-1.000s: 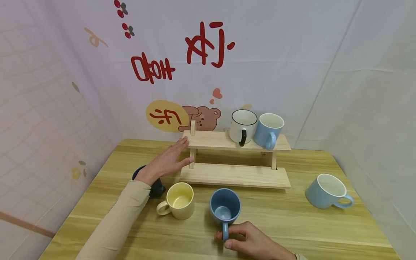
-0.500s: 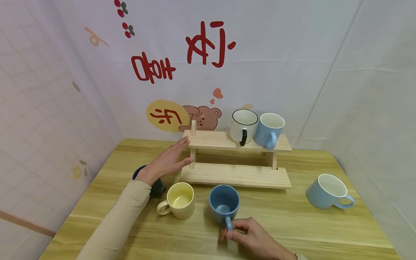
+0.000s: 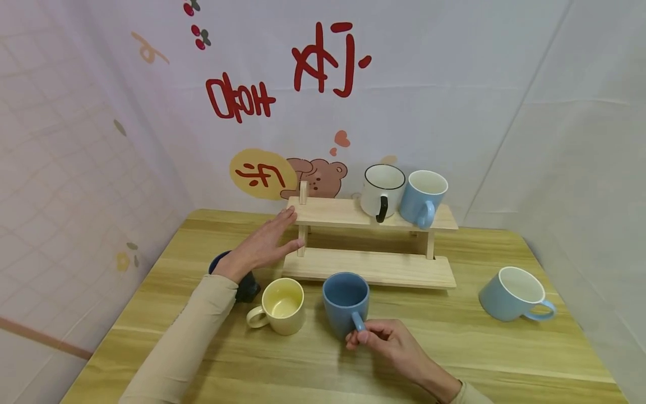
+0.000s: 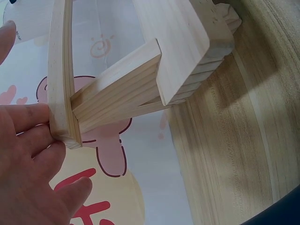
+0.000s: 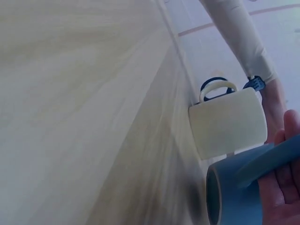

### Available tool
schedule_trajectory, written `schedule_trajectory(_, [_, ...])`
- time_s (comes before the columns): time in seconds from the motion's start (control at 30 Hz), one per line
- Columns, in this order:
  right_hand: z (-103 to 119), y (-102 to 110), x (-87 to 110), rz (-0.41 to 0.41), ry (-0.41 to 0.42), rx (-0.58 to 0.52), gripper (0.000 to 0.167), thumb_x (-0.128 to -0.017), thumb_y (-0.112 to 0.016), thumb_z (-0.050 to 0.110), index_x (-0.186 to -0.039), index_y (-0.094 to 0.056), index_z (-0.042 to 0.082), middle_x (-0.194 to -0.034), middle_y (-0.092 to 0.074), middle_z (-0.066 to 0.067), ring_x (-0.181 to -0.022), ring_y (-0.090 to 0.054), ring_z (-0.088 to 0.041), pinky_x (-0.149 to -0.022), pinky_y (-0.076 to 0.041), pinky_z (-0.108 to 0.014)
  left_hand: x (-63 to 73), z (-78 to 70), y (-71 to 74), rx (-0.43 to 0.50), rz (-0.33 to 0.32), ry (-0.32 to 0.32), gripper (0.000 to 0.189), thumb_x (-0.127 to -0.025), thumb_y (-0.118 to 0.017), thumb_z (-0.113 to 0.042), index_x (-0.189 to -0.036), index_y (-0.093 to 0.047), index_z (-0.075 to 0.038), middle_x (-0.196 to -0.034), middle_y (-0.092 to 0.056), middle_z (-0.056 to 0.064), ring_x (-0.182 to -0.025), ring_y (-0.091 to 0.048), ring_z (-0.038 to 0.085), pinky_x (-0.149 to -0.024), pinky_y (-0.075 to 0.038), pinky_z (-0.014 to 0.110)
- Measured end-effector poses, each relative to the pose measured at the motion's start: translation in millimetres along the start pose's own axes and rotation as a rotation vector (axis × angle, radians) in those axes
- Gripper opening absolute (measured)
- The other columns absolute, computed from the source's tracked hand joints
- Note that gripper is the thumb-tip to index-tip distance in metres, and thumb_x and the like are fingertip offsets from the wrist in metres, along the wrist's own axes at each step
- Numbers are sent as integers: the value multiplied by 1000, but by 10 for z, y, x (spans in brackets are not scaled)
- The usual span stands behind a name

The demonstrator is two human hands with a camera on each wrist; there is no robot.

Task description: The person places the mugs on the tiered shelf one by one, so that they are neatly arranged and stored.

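A two-tier wooden rack (image 3: 333, 213) stands at the back of the table. My left hand (image 3: 262, 247) rests against the left end of its upper board, fingers extended; in the left wrist view the fingertips touch the end of a board (image 4: 62, 84). With my right hand (image 3: 396, 348) I grip the handle of a blue mug (image 3: 339, 314), upright in front of the lower board (image 3: 368, 266). The right wrist view shows the underside of this blue mug (image 5: 236, 192), raised off the table. A pale yellow mug (image 3: 285, 324) stands to its left.
On the upper board, toward the right, are a white mug (image 3: 378, 199) with a black handle and a light blue mug (image 3: 416, 205). Another light blue mug (image 3: 499, 300) stands on the table at right. A dark blue mug (image 3: 247, 289) is partly hidden under my left forearm.
My right hand has lifted the blue mug and moved it toward the rack, its handle swinging rightward. My left hand stays at the rack's end. The head view has shifted slightly.
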State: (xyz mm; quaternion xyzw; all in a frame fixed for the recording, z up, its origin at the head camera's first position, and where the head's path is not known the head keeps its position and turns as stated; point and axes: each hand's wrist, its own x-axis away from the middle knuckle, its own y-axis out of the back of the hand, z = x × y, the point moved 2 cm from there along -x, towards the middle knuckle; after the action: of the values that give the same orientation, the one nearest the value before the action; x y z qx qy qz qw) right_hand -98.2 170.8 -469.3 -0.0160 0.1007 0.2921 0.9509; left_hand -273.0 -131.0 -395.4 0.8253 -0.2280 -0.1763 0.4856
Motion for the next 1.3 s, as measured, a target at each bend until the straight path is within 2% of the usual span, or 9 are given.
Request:
schedule_trajectory(0.13, [62, -39, -52, -25, 9, 10, 25, -107, -50, -1, -108, -75, -2, -107, -75, -21, -108, -72, -21, -97, -56, -33, 2, 1, 11, 8, -1, -3, 83, -105, -54, -55, -164, -25, -5, -174, -12, 7, -159, -10, 27, -126, -13, 54])
schedule_trajectory(0.3, [165, -76, -140, -95, 45, 110, 25, -106, -53, -1, -108, -77, 4, -107, -77, -12, -109, -71, -21, -97, -55, -30, 12, -3, 14, 12, 1, 0, 82, -105, -55, -53, -164, -25, -5, -174, -12, 7, -159, -10, 26, -126, -14, 54])
schedule_trajectory(0.5, [291, -74, -275, -159, 91, 186, 23, -106, -55, 0, -109, -77, 7, -107, -77, -9, -109, -72, -22, -96, -56, -30, 18, -12, 18, 12, -1, 2, 82, -104, -56, -52, -164, -26, -5, -174, -12, 7, -159, -11, 26, -126, -14, 54])
schedule_trajectory(0.73, [413, -63, -467, -157, 192, 191, 23, -105, -54, -4, -112, -76, 1, -109, -76, -13, -109, -72, -20, -95, -58, -33, 20, 6, 8, 10, -4, 0, 83, -104, -55, -54, -164, -26, -6, -174, -12, 7, -159, -13, 27, -126, -16, 54])
schedule_trajectory(0.83, [458, -49, -567, -162, 222, 201, 22, -104, -55, -4, -113, -75, 0, -107, -77, -11, -108, -73, -21, -94, -58, -35, 17, 9, 8, 11, -11, -3, 83, -104, -55, -55, -165, -26, -6, -174, -13, 7, -159, -13, 27, -126, -16, 55])
schedule_trajectory(0.97, [514, -26, -691, -180, 230, 211, 20, -105, -57, -1, -113, -75, 0, -105, -77, -9, -108, -73, -22, -95, -58, -35, 10, 1, 6, 15, -13, 0, 83, -104, -56, -54, -165, -26, -7, -174, -13, 6, -159, -13, 26, -126, -15, 54])
schedule_trajectory(1.13, [561, -13, -846, -194, 213, 181, 19, -105, -58, 3, -114, -74, -2, -106, -77, -13, -106, -74, -27, -96, -58, -42, 9, 1, 4, 9, -14, 4, 82, -104, -55, -55, -164, -27, -7, -174, -13, 5, -159, -12, 24, -126, -16, 53])
schedule_trajectory(1.3, [593, -17, -984, -216, 207, 209, 18, -106, -60, 8, -113, -76, 4, -106, -77, -10, -107, -73, -27, -96, -58, -39, 7, 8, 1, 14, -19, 2, 83, -103, -56, -55, -164, -28, -6, -173, -15, 6, -159, -13, 26, -126, -16, 54])
